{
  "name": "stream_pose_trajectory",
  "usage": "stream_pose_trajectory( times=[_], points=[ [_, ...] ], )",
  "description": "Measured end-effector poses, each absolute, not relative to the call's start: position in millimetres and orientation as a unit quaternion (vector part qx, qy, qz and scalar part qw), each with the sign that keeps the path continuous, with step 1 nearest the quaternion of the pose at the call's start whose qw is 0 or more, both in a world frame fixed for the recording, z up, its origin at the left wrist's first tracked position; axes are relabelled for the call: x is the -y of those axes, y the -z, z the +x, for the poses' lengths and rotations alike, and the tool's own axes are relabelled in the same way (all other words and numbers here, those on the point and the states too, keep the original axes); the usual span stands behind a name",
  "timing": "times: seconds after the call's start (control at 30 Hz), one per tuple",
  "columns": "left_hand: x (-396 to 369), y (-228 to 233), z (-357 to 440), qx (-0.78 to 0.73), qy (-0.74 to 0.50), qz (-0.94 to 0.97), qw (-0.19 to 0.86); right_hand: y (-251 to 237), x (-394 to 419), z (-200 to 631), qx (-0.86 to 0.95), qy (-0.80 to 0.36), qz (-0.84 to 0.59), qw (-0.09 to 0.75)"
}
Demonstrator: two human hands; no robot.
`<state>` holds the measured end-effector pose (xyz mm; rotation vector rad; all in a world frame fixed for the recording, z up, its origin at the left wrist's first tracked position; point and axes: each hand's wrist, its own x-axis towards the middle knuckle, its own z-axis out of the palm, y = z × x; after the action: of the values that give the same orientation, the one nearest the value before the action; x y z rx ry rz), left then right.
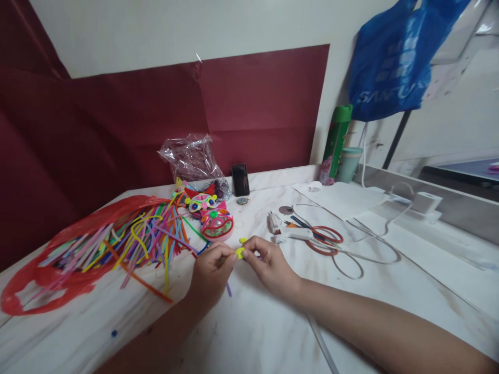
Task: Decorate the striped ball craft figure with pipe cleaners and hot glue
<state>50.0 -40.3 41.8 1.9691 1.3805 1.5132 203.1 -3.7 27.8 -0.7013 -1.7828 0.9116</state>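
Note:
My left hand [212,272] and my right hand [268,262] meet over the white table, both pinching a small yellow pipe-cleaner piece [239,252] between their fingertips. A thin purple pipe cleaner [228,289] trails down from under my left hand. Just behind the hands sits a colourful pipe-cleaner craft figure [212,215] with round eyes and a pink round body. A second small yellow bit [243,240] lies on the table right above my fingers.
A heap of coloured pipe cleaners [132,236] lies on a red plastic bag [50,280] at left. Right of the hands: a glue gun [278,228] with its cord, red-handled scissors [325,240]. Behind: a phone [240,179], a clear bag [191,156], a green can [335,143], a cup [349,163].

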Motion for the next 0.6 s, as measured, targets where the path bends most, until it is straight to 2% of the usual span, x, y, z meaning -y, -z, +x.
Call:
stream_pose_trajectory(
  times=[0.17,0.3,0.47,0.6],
  points=[
    [38,-44,43,-0.489,-0.483,0.72,0.097,-31,-6,206,0.772,-0.369,-0.264,0.445],
    [36,-43,39,-0.449,-0.427,0.785,-0.002,-32,-10,210,0.839,-0.234,-0.221,0.439],
    [34,-37,37,-0.413,-0.346,0.838,-0.082,-29,-12,211,0.903,-0.064,-0.198,0.376],
    [34,-39,36,-0.402,-0.331,0.85,-0.075,-29,-11,212,0.916,-0.034,-0.174,0.361]
  ],
)
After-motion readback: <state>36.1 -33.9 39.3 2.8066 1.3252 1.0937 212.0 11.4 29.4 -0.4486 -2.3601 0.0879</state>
